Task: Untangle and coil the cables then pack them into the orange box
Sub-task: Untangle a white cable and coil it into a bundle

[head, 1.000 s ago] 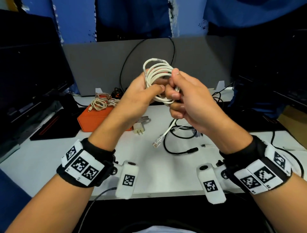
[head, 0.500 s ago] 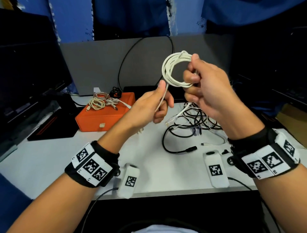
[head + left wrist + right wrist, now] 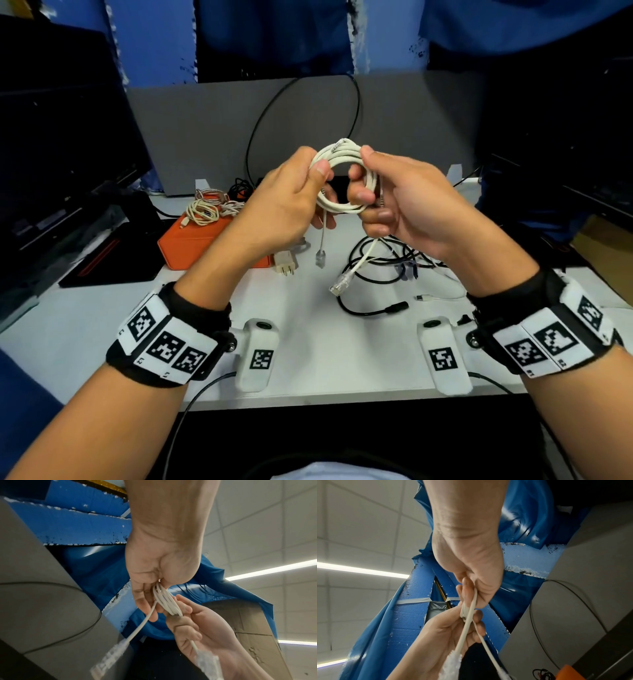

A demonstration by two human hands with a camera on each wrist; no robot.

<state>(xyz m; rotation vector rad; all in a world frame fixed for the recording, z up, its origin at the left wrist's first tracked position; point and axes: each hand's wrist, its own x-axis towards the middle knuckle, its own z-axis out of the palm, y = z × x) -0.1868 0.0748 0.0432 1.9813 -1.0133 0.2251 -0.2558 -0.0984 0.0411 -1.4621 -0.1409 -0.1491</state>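
A white network cable point(image 3: 342, 205) is wound into a small coil, held in the air above the table. My left hand point(image 3: 322, 192) grips the coil's left side with thumb on top. My right hand point(image 3: 363, 178) pinches its right side, fingers curled through the loop. Two clear plug ends point(image 3: 320, 258) point(image 3: 339, 284) dangle below. The left wrist view shows the coil strands point(image 3: 167, 602) running between my left hand point(image 3: 149, 599) and right hand point(image 3: 188, 618). The orange box point(image 3: 191, 243) sits at the back left with pale coiled cables point(image 3: 205, 209) on it.
Tangled black cables point(image 3: 387, 260) and a thin white lead point(image 3: 438, 296) lie on the white table point(image 3: 102, 325) right of the box. A white power plug point(image 3: 286, 265) sits by the box's front. Dark monitors flank the desk; a grey panel point(image 3: 205, 130) stands behind.
My right hand has lowered the coil and my left hand, which was pulling the free end, has come up to grip the coil. Both hands now hold it together.
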